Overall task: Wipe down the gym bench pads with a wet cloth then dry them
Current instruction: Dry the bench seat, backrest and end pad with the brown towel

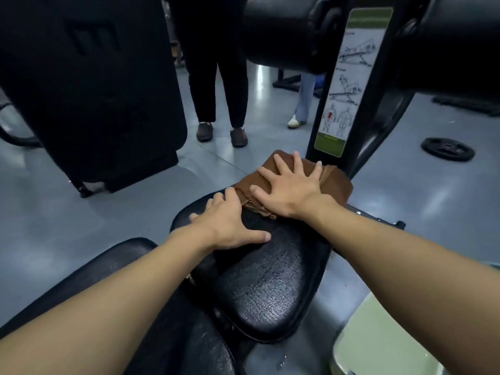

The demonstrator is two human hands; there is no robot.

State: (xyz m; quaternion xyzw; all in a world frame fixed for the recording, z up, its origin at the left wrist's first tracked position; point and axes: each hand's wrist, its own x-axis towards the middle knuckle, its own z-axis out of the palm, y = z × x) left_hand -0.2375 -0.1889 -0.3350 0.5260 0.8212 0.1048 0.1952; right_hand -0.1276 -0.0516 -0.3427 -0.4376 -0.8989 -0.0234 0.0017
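Lying flat under spread right fingers (297, 161): brown cloth (338, 182).

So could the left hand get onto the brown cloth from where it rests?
Probably yes. The left hand lies flat on the seat pad, right beside the brown cloth; only the right hand covers part of it.

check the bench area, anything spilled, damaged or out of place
One thing stands out: a weight plate lies loose on the floor at far right. Small wet spots mark the floor beside the seat pad, which looks intact. The brown cloth sits flat under the right hand.
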